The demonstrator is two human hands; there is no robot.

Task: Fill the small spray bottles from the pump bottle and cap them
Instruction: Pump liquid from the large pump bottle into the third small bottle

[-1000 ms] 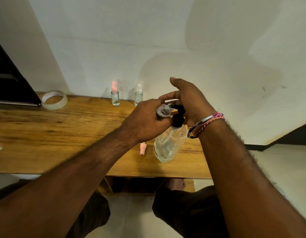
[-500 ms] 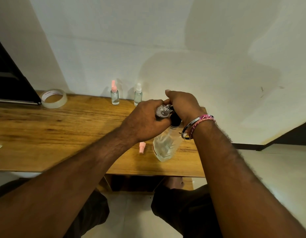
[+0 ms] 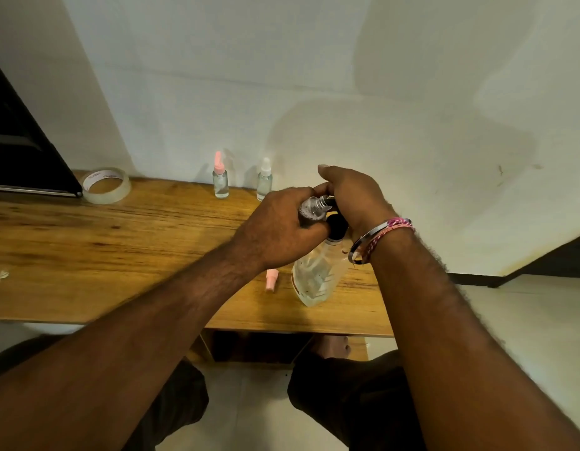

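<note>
A plain room with a wooden table (image 3: pixel 87 255) against a pale wall (image 3: pixel 314 76).

The wall was off-white, with soft shadows and a few small dark marks at the right. The table had a warm, streaked grain and an open shelf (image 3: pixel 256 349) under its front edge. A dark panel (image 3: pixel 18 151) leaned at the far left. The floor (image 3: pixel 526 320) was pale tile, with a dark skirting (image 3: pixel 477 279) at the right.
</note>
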